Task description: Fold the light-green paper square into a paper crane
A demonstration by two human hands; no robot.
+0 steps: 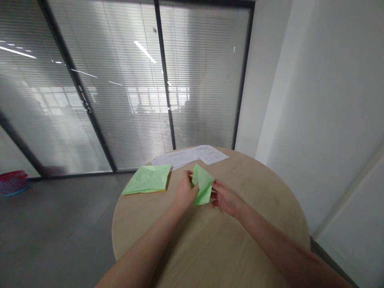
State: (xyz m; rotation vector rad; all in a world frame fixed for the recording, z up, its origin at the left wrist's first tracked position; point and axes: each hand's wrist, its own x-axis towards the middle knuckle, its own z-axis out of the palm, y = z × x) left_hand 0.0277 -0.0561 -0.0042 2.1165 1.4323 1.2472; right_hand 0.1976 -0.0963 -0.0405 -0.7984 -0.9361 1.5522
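Folded green paper (203,184), one piece, creased, at centre frame, held above the table. Left hand (185,191): thumb and fingers closed on the paper's left side. Right hand (227,199): fingers partly spread and curved, tips at the paper's right edge; cannot tell whether they pinch it. Green sheets (148,179), left of centre, yellow edge beneath. White printed papers (212,155), overlapping, beyond the hands. Round wooden table (216,248), lower centre. Basket (13,185), red and blue, far left, on floor.

No readable text: white sheets (211,155) printed in rows (too small to make out).
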